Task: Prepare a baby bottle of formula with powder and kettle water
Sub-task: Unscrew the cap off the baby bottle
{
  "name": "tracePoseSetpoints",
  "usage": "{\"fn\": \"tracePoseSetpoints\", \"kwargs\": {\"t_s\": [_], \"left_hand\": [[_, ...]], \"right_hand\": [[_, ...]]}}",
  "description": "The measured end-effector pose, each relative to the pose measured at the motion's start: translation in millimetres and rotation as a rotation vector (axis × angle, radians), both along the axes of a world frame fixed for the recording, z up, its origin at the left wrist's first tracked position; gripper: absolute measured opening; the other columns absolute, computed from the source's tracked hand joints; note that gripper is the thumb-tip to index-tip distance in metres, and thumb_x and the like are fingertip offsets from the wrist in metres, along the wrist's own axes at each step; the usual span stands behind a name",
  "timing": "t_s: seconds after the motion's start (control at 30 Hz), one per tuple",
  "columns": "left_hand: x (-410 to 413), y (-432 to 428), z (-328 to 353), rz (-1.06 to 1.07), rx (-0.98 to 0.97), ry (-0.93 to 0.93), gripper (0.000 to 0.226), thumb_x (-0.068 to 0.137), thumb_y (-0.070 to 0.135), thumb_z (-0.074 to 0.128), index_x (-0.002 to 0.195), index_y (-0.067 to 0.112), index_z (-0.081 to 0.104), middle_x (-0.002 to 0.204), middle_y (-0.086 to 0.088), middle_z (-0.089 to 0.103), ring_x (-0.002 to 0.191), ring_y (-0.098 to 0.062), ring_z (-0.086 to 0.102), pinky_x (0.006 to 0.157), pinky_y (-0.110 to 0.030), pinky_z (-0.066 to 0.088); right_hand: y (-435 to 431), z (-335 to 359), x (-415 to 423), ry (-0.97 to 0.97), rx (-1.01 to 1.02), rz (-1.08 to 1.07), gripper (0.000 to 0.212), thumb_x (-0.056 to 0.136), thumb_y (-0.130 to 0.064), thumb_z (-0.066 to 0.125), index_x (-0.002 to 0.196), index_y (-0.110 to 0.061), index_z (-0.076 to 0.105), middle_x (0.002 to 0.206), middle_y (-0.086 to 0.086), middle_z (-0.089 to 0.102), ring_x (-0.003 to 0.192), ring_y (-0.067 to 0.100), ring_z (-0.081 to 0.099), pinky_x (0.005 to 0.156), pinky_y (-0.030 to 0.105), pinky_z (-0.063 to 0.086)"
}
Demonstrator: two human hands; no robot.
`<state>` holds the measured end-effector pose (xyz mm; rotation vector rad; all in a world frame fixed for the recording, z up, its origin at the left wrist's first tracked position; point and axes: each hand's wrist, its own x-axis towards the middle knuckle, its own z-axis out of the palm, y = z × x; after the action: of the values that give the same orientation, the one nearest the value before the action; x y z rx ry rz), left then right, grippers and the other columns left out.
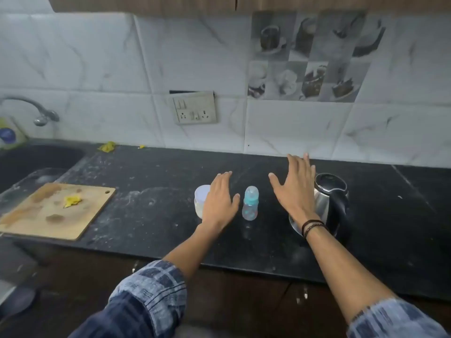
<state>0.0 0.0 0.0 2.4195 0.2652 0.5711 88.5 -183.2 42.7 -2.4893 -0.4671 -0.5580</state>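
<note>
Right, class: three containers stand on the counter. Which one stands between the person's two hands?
The baby bottle, small, clear, with a teal collar. The white-lidded jar is partly behind the left hand; the steel kettle is behind the right hand.

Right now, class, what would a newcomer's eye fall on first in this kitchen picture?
Two open hands held over a dark counter: the left hand in front of a white-lidded jar, the right hand in front of a steel kettle. Between them stands a capped baby bottle. Far left lies a stained wooden cutting board.
</note>
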Motion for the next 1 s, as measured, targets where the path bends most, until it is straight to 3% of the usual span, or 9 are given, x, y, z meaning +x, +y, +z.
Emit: {"fn": "tracePoseSetpoints", "kwargs": {"t_s": [0.17,0.4,0.6,0.77,1.0], "left_hand": [[7,4,-25,-0.01,-0.085,0.063,0.065,0.096,0.024,0.059,0.153,0.015,0.029,0.159,-0.002,0.034,0.15,-0.02,0.024,0.121,-0.04,0.026],[23,5,-53,-0.071,-0.2,0.163,0.071,0.094,0.025,0.063,0.154,0.019,0.027,0.159,-0.001,0.035,0.147,-0.019,0.029,0.121,-0.041,0.028],[40,-2,-69,-0.065,-0.394,0.242,0.079,0.088,0.025,0.073,0.153,0.022,0.029,0.158,0.001,0.037,0.145,-0.017,0.035,0.116,-0.04,0.034],[48,-7,-81,-0.064,-0.45,0.287,0.084,0.086,0.024,0.077,0.154,0.021,0.028,0.159,0.001,0.034,0.145,-0.019,0.036,0.114,-0.039,0.036],[60,-15,-97,0.0,-0.493,0.301,0.089,0.082,0.03,0.08,0.153,0.02,0.028,0.159,0.0,0.034,0.144,-0.018,0.036,0.115,-0.042,0.038]], "right_hand": [[9,-24,-1,0.082,0.009,-0.021,0.07,0.099,-0.04,0.062,0.155,-0.008,0.035,0.159,0.013,0.038,0.159,0.027,0.008,0.129,0.047,0.007],[22,-56,-3,0.255,0.092,-0.049,0.068,0.098,-0.035,0.065,0.156,-0.013,0.037,0.157,0.012,0.043,0.156,0.025,0.019,0.126,0.047,0.023],[30,-73,1,0.369,0.059,-0.074,0.077,0.092,-0.043,0.071,0.156,-0.018,0.036,0.144,0.006,0.053,0.138,0.027,0.043,0.113,0.045,0.041],[39,-82,10,0.446,0.009,-0.011,0.088,0.087,-0.055,0.073,0.158,-0.023,0.031,0.146,0.003,0.05,0.136,0.026,0.044,0.105,0.049,0.047],[47,-93,28,0.435,-0.005,0.102,0.092,0.085,-0.056,0.075,0.158,-0.022,0.029,0.143,0.003,0.05,0.131,0.023,0.047,0.095,0.041,0.049]]}}
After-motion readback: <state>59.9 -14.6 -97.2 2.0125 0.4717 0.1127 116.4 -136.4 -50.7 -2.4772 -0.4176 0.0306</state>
